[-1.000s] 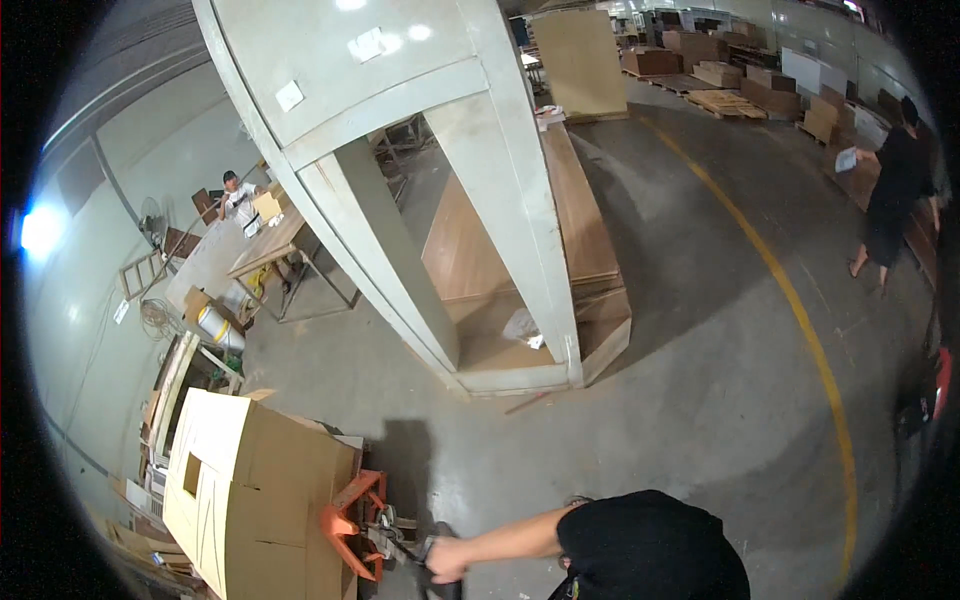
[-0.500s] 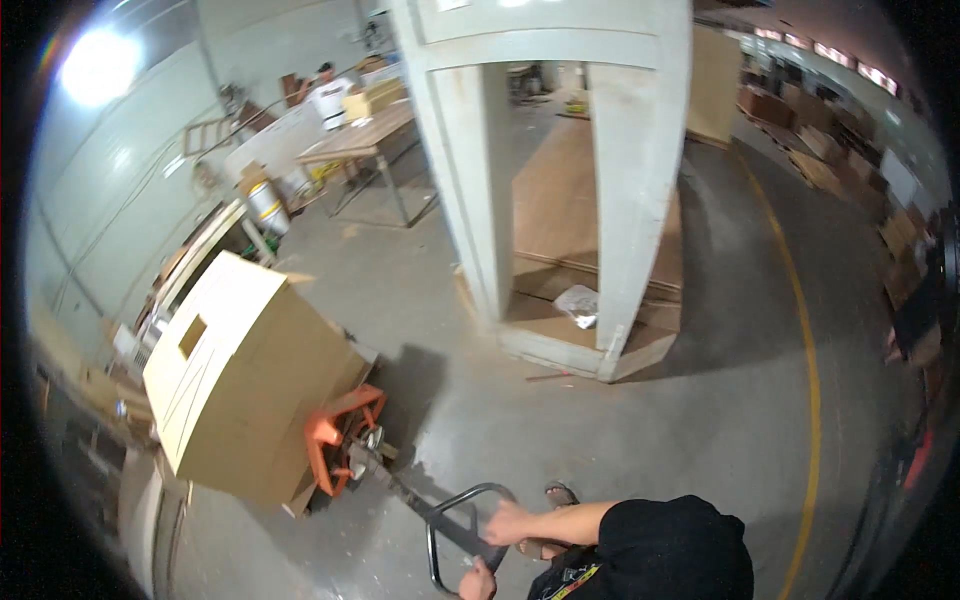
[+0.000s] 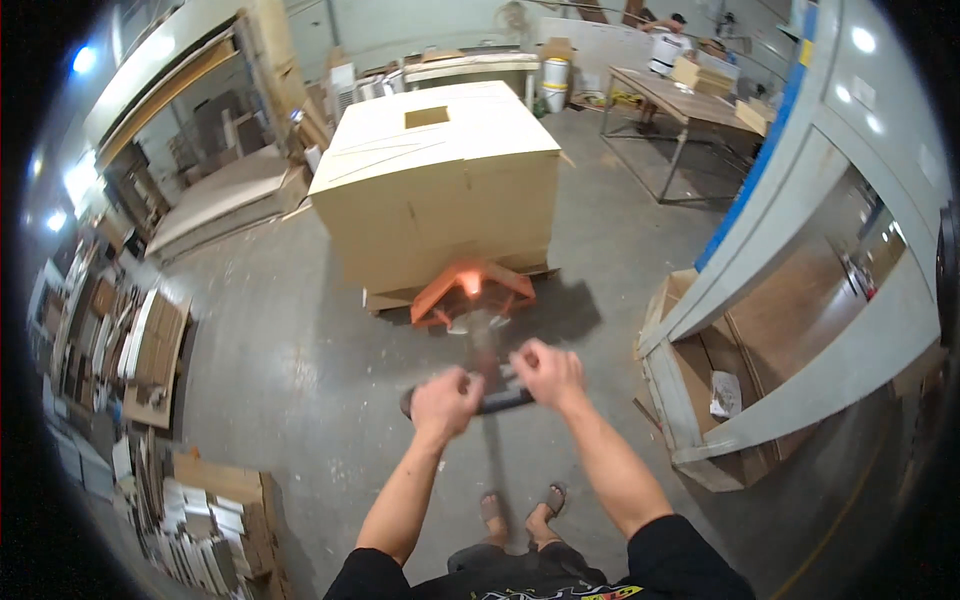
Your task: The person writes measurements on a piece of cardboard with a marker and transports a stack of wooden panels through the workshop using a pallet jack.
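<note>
Both hands are wrapped around the black loop handle [image 3: 478, 400] of an orange pallet jack [image 3: 472, 293]: the left hand [image 3: 445, 402] on its left end, the right hand [image 3: 547, 372] on its right. Just beyond the grip, the jack's forks sit under a large stack of cardboard sheets [image 3: 440, 180]. This looks like the hauling step; steering calls for steady pressure, minding the grey frame structure [image 3: 790, 300] to the right.

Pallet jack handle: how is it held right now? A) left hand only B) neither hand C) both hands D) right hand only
C: the left hand and the right hand both grip the dark pallet jack handle, which runs to the orange pallet jack under the big cardboard box.
</note>
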`<state>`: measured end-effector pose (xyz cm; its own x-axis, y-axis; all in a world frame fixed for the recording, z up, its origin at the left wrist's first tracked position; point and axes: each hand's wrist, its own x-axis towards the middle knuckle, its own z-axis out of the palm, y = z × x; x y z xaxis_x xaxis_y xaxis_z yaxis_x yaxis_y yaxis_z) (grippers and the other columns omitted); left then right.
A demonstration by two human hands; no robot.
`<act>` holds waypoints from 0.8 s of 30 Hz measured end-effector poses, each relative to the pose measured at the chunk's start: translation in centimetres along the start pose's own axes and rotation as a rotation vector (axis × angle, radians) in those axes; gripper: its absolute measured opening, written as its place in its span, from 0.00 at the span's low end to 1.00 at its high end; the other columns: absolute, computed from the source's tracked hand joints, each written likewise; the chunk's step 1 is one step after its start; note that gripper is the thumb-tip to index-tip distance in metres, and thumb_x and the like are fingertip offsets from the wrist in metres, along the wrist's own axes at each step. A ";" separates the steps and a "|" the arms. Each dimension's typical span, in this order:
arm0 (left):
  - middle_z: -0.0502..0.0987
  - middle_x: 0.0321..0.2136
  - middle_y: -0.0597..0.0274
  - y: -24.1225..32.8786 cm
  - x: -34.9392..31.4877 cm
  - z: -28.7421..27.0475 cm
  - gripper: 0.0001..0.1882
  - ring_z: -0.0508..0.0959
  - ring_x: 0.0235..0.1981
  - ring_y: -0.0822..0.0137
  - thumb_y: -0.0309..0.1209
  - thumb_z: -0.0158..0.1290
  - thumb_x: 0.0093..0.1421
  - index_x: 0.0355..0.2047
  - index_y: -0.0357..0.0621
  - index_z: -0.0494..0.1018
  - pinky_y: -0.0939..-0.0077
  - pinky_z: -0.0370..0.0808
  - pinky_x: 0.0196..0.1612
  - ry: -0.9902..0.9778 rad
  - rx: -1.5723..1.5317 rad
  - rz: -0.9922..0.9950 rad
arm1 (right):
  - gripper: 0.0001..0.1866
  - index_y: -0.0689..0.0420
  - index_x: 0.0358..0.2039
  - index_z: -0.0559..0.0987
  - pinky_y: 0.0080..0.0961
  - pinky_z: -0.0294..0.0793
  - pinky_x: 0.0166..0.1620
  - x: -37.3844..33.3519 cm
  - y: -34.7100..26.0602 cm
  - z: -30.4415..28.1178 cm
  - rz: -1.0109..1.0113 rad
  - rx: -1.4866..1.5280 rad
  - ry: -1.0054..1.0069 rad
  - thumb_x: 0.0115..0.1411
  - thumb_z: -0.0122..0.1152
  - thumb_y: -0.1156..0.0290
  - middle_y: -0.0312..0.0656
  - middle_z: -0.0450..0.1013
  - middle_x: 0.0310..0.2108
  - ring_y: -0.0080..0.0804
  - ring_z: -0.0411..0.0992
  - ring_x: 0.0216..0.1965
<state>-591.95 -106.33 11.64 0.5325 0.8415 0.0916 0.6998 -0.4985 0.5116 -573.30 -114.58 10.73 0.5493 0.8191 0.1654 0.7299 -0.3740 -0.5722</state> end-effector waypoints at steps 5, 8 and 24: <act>0.82 0.34 0.50 -7.8 -16.6 11.7 0.30 0.81 0.39 0.48 0.58 0.36 0.64 0.35 0.51 0.81 0.53 0.74 0.43 -0.584 0.186 0.002 | 0.26 0.45 0.35 0.85 0.46 0.64 0.50 -19.3 8.7 9.5 -0.001 -0.331 -0.558 0.63 0.44 0.42 0.44 0.81 0.34 0.43 0.78 0.40; 0.82 0.37 0.48 -9.8 -19.5 15.2 0.34 0.80 0.42 0.46 0.61 0.31 0.65 0.40 0.51 0.81 0.54 0.74 0.46 -0.703 0.206 -0.027 | 0.32 0.46 0.39 0.85 0.47 0.61 0.54 -22.1 11.4 11.6 0.019 -0.408 -0.806 0.64 0.36 0.38 0.47 0.80 0.38 0.44 0.78 0.44; 0.81 0.29 0.48 -7.3 -15.1 10.2 0.28 0.81 0.32 0.49 0.55 0.43 0.64 0.32 0.41 0.79 0.51 0.74 0.40 -0.277 0.145 0.005 | 0.17 0.52 0.20 0.79 0.46 0.67 0.42 -17.0 6.9 8.2 -0.161 -0.258 -0.161 0.55 0.54 0.53 0.46 0.78 0.24 0.47 0.77 0.28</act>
<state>-600.23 -117.53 -2.19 0.6319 0.7598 -0.1529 0.7468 -0.5440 0.3826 -580.94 -127.53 -2.61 0.3623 0.9270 0.0965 0.8923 -0.3151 -0.3232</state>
